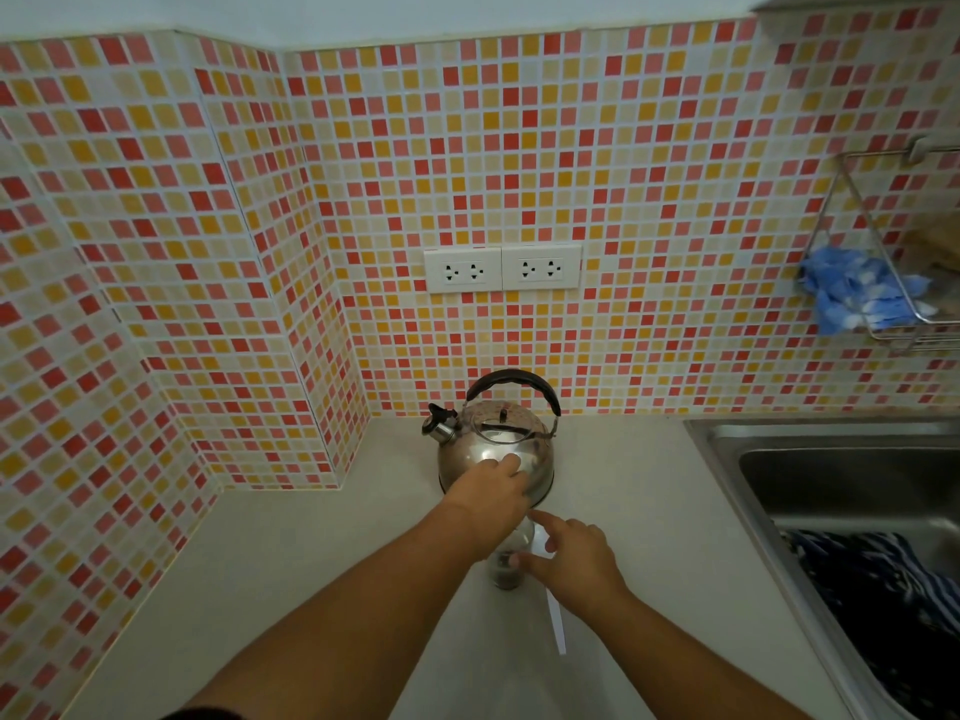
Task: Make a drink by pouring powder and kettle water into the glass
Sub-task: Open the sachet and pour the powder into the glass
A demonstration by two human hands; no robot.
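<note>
Near the tabletop's middle, just before the kettle, stands the clear glass tumbler, dark powder in its base, partly hidden by both hands. Left hand reaches flat over it, fingers spread on the polished steel whistling kettle, gripping nothing. Right hand hangs loosely open beside the glass, thumb touching its wall. Judgement: take the arched black handle, not the possibly hot belly; steady the glass while pouring. Smooth pale tabletop; thin white strip lies alongside.

Left hand against the steel kettle – right hand open beside the glass; pale countertop
</note>
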